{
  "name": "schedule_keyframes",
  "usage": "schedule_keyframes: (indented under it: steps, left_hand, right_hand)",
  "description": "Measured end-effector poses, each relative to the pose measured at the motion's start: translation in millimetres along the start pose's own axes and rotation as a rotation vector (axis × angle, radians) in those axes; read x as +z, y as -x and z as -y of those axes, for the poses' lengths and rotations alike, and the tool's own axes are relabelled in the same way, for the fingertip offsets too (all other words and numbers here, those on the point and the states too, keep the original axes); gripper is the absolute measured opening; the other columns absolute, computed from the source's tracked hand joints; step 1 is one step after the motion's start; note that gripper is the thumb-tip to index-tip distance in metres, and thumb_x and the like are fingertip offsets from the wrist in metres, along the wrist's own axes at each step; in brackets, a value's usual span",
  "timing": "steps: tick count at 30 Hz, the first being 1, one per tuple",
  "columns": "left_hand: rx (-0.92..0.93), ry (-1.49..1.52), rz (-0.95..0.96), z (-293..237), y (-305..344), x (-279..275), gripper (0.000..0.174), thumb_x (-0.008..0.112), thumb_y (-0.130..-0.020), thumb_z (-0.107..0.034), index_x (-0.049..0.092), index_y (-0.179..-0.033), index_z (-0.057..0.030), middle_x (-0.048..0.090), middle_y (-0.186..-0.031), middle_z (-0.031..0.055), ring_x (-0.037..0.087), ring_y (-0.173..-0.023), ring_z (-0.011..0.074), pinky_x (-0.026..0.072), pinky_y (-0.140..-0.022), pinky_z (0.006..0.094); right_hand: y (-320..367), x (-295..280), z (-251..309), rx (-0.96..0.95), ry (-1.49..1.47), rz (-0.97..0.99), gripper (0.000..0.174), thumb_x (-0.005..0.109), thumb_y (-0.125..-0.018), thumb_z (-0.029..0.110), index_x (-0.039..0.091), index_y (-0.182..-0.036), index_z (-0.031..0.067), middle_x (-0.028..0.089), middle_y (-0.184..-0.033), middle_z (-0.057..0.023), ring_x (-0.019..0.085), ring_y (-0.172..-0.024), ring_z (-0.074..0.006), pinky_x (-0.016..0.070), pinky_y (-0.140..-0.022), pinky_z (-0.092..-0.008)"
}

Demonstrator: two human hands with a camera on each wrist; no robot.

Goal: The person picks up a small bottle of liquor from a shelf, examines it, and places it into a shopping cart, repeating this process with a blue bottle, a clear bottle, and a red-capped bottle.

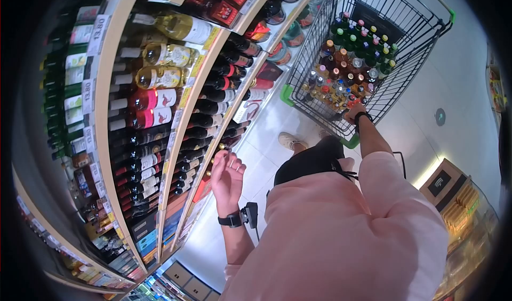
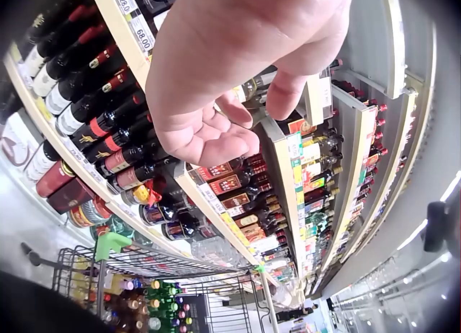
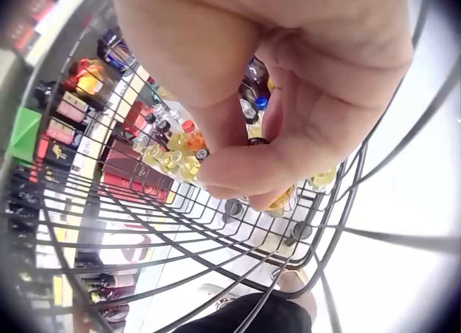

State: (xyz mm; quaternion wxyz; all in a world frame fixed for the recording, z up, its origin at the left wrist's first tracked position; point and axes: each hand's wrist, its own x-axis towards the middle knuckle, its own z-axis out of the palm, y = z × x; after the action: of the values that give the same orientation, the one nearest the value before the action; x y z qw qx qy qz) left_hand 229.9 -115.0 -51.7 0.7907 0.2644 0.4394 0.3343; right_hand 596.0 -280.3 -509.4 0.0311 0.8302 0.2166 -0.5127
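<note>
My right hand (image 1: 354, 113) reaches down into the near end of the shopping cart (image 1: 380, 110). In the right wrist view its curled fingers (image 3: 252, 167) and thumb pinch the top of a small bottle (image 3: 281, 201) with a yellowish body; its neck is mostly hidden by the hand. Small bottles with clear and yellow contents (image 3: 173, 160) stand beside it. Brown bottles (image 1: 341, 55) and green bottles (image 1: 368, 39) fill the cart farther away. My left hand (image 1: 228, 175) is raised beside the wine shelf, palm up, fingers loosely curled and holding nothing.
Shelves of wine bottles (image 1: 154, 109) with price tags (image 1: 98, 31) rise along the left. Boxed bottles (image 2: 220, 185) stand on a shelf near the left hand. Pale floor tiles (image 1: 413, 122) lie right of the cart, and a display of golden packages (image 1: 461, 207) stands at the lower right.
</note>
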Motion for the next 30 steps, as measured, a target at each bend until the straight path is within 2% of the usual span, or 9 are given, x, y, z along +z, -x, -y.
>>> schedule_keyframes:
  steps: [6, 9, 10, 13, 17, 21, 22, 26, 30]
  left_hand:
    - [-0.039, -0.03, -0.037, 2, -1, 3, 0.016, 0.055, -0.095, -0.019, 0.055, -0.109, -0.0104, 0.062, -0.093, 0.005, 0.057, -0.081, 0.0163, 0.0439, -0.073, 0.03]
    - [-0.05, -0.019, -0.085, 2, -3, 1, 0.015, 0.055, -0.096, -0.02, 0.055, -0.108, -0.0105, 0.062, -0.092, 0.005, 0.057, -0.081, 0.0163, 0.0444, -0.074, 0.0298]
    - [-0.056, -0.014, -0.076, 2, -5, 0, 0.015, 0.055, -0.096, -0.02, 0.055, -0.107, -0.0102, 0.062, -0.092, 0.0051, 0.056, -0.081, 0.016, 0.0447, -0.074, 0.0298]
    - [-0.074, -0.06, -0.115, 2, -8, 2, 0.015, 0.054, -0.097, -0.021, 0.054, -0.108, -0.01, 0.06, -0.092, 0.0048, 0.056, -0.081, 0.0159, 0.0448, -0.074, 0.0299]
    - [-0.08, -0.073, -0.108, 1, -11, 3, 0.017, 0.055, -0.097, -0.022, 0.054, -0.108, -0.0099, 0.058, -0.091, 0.0043, 0.056, -0.081, 0.0163, 0.0447, -0.075, 0.0301]
    - [-0.081, -0.071, -0.105, 1, -16, 2, 0.018, 0.055, -0.097, -0.022, 0.054, -0.109, -0.0095, 0.058, -0.091, 0.0044, 0.056, -0.082, 0.0164, 0.0443, -0.076, 0.0303]
    - [-0.085, -0.078, -0.1, 2, -17, 3, 0.018, 0.055, -0.097, -0.022, 0.054, -0.109, -0.0095, 0.058, -0.092, 0.0045, 0.056, -0.082, 0.0164, 0.0442, -0.076, 0.0303]
    - [-0.089, -0.087, -0.057, 2, -21, 10, 0.017, 0.055, -0.096, -0.022, 0.054, -0.108, -0.0099, 0.058, -0.093, 0.0048, 0.056, -0.082, 0.0165, 0.0437, -0.076, 0.0303]
    - [-0.081, -0.083, -0.025, -1, -26, 17, 0.016, 0.054, -0.097, -0.021, 0.053, -0.109, -0.0106, 0.057, -0.092, 0.004, 0.053, -0.082, 0.0152, 0.0423, -0.075, 0.03]
  right_hand:
    - [6, 3, 9, 0.301, -0.576, 0.091, 0.034, 0.08, -0.069, 0.005, 0.058, -0.095, 0.0004, 0.069, -0.077, -0.0144, 0.069, -0.059, -0.0226, 0.0563, -0.046, -0.0342]
    - [-14, 25, 6, 0.297, -0.456, -0.067, 0.015, 0.072, -0.078, 0.014, 0.068, -0.089, 0.0044, 0.072, -0.076, -0.0082, 0.071, -0.066, -0.0177, 0.0579, -0.06, -0.0314]
    - [-17, 26, 3, 0.338, -0.574, -0.03, 0.023, 0.071, -0.079, 0.016, 0.067, -0.098, 0.0029, 0.072, -0.092, -0.0127, 0.072, -0.085, -0.0226, 0.0584, -0.073, -0.0335]
    - [-65, 58, -12, 0.324, -0.401, -0.181, 0.039, 0.077, -0.074, 0.01, 0.055, -0.106, 0.0025, 0.067, -0.074, -0.0094, 0.067, -0.058, -0.0198, 0.0557, -0.049, -0.032]
    - [-73, 58, -20, 0.378, -0.522, -0.168, 0.038, 0.076, -0.076, 0.019, 0.056, -0.104, 0.0021, 0.068, -0.072, -0.0085, 0.067, -0.056, -0.0181, 0.0562, -0.051, -0.0308]
    - [-72, 60, -19, 0.376, -0.536, -0.266, 0.045, 0.076, -0.076, 0.012, 0.056, -0.115, 0.0062, 0.069, -0.095, -0.0146, 0.071, -0.074, -0.0231, 0.0582, -0.051, -0.033]
    - [-71, 58, -16, 0.458, -0.804, -0.24, 0.049, 0.076, -0.077, 0.014, 0.055, -0.12, 0.0057, 0.067, -0.106, -0.0154, 0.071, -0.082, -0.0246, 0.0605, -0.056, -0.0348]
    - [-11, 6, 5, 0.384, -0.674, -0.101, 0.048, 0.074, -0.078, 0.015, 0.055, -0.121, 0.0032, 0.062, -0.12, -0.0182, 0.069, -0.095, -0.0306, 0.0612, -0.069, -0.0374]
    - [-17, -15, 2, 0.307, -0.533, -0.313, 0.033, 0.072, -0.078, 0.015, 0.064, -0.106, -0.0011, 0.07, -0.097, -0.0195, 0.071, -0.092, -0.0299, 0.0588, -0.067, -0.0391]
